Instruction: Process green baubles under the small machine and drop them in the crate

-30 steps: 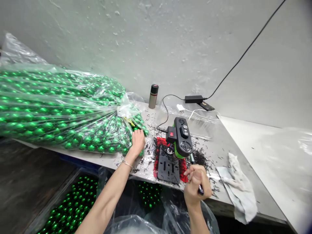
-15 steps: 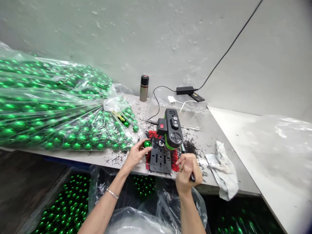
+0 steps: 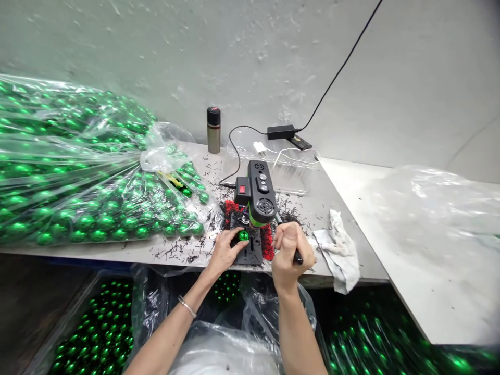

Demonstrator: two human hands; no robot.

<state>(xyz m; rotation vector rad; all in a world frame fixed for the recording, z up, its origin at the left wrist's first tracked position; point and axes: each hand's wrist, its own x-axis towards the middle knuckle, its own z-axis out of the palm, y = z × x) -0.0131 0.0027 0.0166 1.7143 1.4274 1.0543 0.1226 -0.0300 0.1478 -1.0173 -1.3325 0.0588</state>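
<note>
Left grip (image 3: 225,251), half-curled, pinches a glossy ball (image 3: 244,236) that could slip if right grip (image 3: 289,250), fisted round the handle (image 3: 298,257), jerks.

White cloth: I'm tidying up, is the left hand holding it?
No, the left hand holds a green ball; the cloth lies right of both hands.
</note>
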